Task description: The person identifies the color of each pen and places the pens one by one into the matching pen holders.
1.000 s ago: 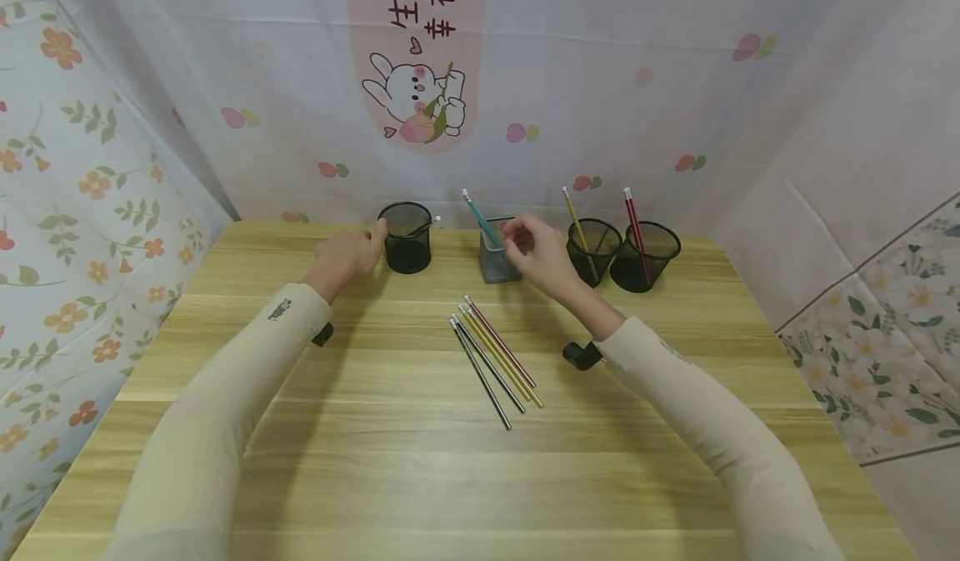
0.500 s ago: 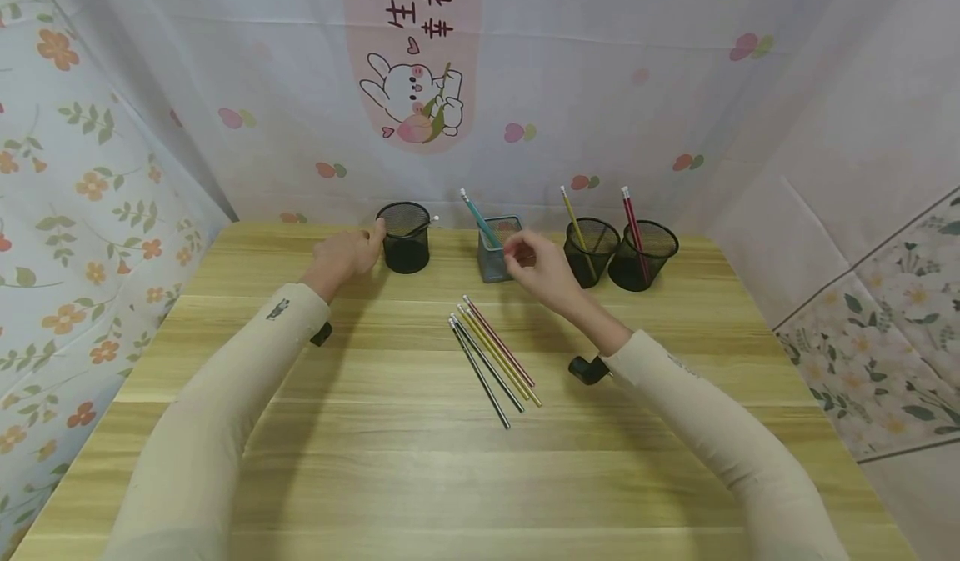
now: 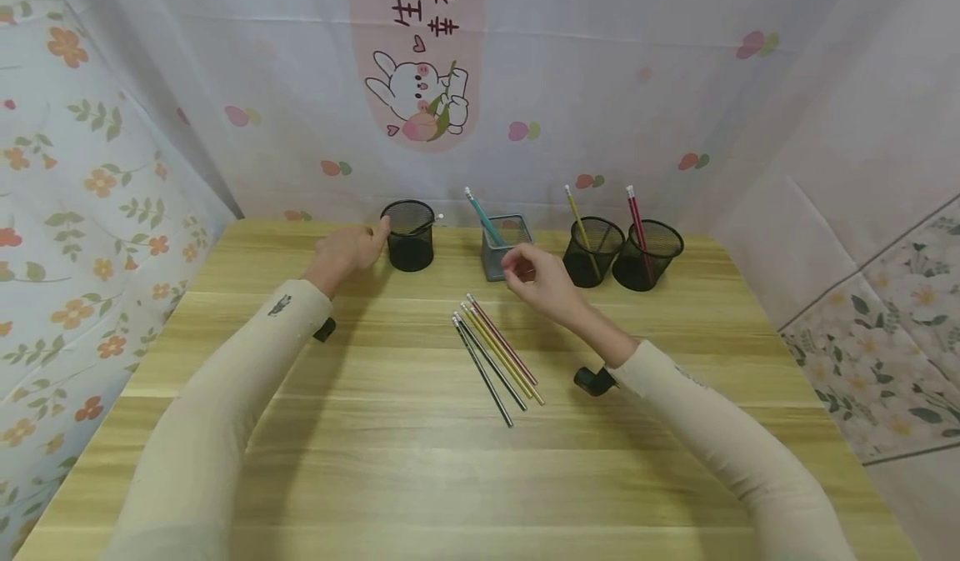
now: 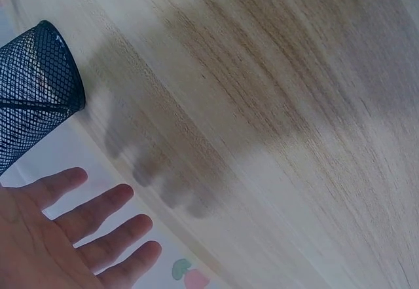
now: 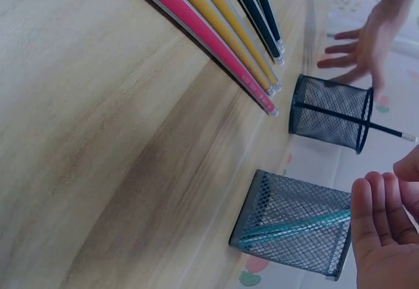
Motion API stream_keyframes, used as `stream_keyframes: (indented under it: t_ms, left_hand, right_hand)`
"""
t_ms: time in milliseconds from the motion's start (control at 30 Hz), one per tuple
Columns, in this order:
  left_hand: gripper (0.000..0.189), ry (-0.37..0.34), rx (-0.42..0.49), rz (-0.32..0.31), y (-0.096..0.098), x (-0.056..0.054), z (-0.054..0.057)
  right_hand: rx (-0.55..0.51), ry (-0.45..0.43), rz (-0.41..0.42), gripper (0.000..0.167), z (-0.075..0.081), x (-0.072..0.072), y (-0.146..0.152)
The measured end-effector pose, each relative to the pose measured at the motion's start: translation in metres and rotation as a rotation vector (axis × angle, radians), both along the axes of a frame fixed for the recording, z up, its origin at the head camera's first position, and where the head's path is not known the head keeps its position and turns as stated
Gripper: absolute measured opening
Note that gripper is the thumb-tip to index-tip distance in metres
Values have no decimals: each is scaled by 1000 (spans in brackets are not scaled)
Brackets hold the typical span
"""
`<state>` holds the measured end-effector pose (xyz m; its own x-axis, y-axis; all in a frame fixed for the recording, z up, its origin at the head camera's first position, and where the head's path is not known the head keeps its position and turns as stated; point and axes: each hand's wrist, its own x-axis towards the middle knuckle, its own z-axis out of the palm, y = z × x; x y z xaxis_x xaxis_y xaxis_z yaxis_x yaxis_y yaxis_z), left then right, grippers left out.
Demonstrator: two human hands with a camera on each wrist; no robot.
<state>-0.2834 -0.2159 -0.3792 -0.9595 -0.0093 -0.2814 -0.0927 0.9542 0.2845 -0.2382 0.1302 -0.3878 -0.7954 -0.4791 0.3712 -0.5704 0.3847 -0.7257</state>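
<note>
Pencils (image 3: 497,351) are lying on the table (image 3: 375,461) in front of the square cup (image 3: 493,258): two black, two yellow, one red. Left of that cup, I'm seeing the left hand (image 3: 347,252) beside the left cup (image 3: 410,252), fingers spread apart; whether its thumb is touching the mesh, I can't tell. A black pencil (image 5: 353,118) is leaning in there. In the square cup, a teal pencil (image 3: 485,220) is tilting left. Just now the right hand (image 3: 540,282) is dropping away from the opening to the cup's front right, fingers together and bent, holding nothing I can see. I'm judging the teal settled and the loose five outstanding. Right of the square cup, the third cup (image 3: 583,268) is carrying yellow, the fourth cup (image 3: 637,276), farther right, red. Against a second ago, the right hand is sitting lower; everything else is matching.
</note>
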Motion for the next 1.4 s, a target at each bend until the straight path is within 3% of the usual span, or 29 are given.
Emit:
stream_keyframes:
  t_ms: [400,700,1000,1400]
  left_hand:
    - [104,3,3,16,1,1,0]
    - [104,11,5,10,1,4,0]
    - [103,32,22,4,2,5,-1]
    - [106,11,20,15,3,5,2]
  right_hand:
    - [215,-139,28,9,-6,3,-5]
    - [411,-191,48,7,-14,7,-13]
    - [436,-166,65,7,-23,10,-19]
    - [538,-221,1,9,-25,13,-25]
